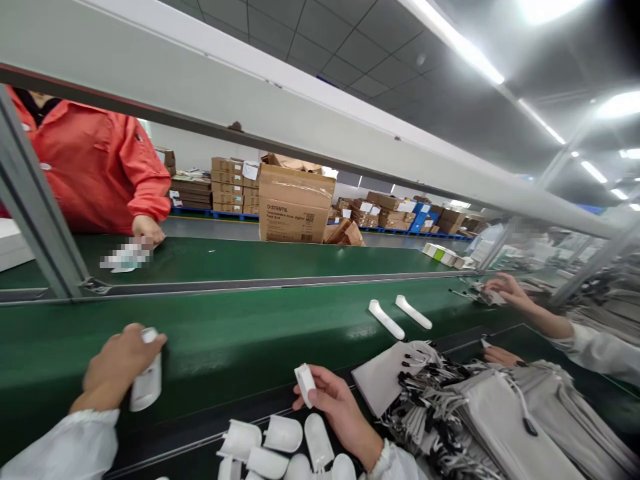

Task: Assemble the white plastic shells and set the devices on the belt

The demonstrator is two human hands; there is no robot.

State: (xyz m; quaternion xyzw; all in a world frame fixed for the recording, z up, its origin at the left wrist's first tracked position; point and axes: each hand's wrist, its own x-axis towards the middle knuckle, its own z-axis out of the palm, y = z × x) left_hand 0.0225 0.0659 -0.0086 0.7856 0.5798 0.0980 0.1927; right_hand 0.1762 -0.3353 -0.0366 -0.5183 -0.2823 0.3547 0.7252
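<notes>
My left hand (120, 363) grips a white plastic device (147, 383) and holds it down on the green conveyor belt (240, 333). My right hand (333, 393) pinches a small white cap piece (305, 383) above the belt's near edge. Just below that hand lie several white rounded plastic shells (283, 443). Two more white devices (386, 319) (413, 311) lie on the belt to the right.
A heap of grey drawstring pouches (480, 407) fills the near right. Another person's hands (505, 288) work at the right. Across the far belt a person in a red jacket (100, 167) touches a white item (127, 257). A cardboard box (295, 203) stands behind.
</notes>
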